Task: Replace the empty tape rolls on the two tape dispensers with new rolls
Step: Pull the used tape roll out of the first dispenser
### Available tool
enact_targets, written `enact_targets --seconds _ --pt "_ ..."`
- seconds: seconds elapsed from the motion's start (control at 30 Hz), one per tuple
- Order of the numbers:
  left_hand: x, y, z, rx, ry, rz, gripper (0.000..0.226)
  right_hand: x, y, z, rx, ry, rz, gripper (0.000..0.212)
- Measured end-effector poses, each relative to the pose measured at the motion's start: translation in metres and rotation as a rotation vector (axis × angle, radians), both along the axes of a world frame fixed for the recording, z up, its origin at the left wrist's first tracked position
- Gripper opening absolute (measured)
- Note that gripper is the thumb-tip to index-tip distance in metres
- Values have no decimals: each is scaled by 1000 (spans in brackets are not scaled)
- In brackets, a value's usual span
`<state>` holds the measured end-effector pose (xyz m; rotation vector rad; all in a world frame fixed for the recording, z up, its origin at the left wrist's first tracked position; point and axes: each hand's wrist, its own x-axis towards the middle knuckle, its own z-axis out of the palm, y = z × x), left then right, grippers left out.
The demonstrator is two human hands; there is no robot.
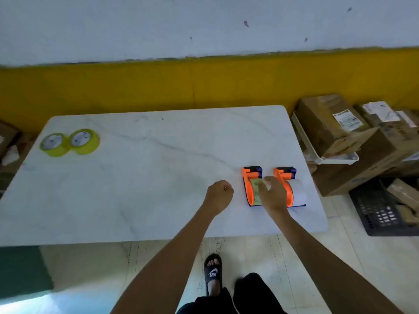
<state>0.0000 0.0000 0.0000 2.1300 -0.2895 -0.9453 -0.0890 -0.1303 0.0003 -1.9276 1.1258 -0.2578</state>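
Note:
Two orange-and-blue tape dispensers stand side by side near the white table's right front corner. The left dispenser [250,186] carries a pale yellowish-brown core, the right dispenser [286,184] a white core [298,191]. My right hand [272,193] lies over the left dispenser's core, fingers spread on it; whether it grips the core is unclear. Just left of the dispensers, my left hand [220,196] hovers over the table with curled fingers and nothing in it. Two new yellow-green tape rolls [54,144] [84,141] lie flat, touching each other, at the table's far left.
The marble-patterned white table [147,177] stands against a yellow and white wall. Cardboard boxes [353,141] and a white tray are stacked right of the table, with a black crate [383,209] on the floor. My sandalled foot [213,275] is below the table's front edge.

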Motion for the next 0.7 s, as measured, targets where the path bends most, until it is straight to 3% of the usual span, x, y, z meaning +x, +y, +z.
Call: enact_targets --seconds 0.23,0.43,0.57,0.7 --pt "-26 -40 -19 -52 97 205 28 2 -29 -24 108 15 -19 29" --pt "-38 -65 -20 -29 257 224 22 -1 -45 -30 205 -8 56 30" --pt "-42 -72 -30 -88 325 262 43 -2 -53 -32 272 -36 21 35" --pt "-35 -80 -16 -148 362 324 34 -1 -61 -36 350 -103 -26 39"
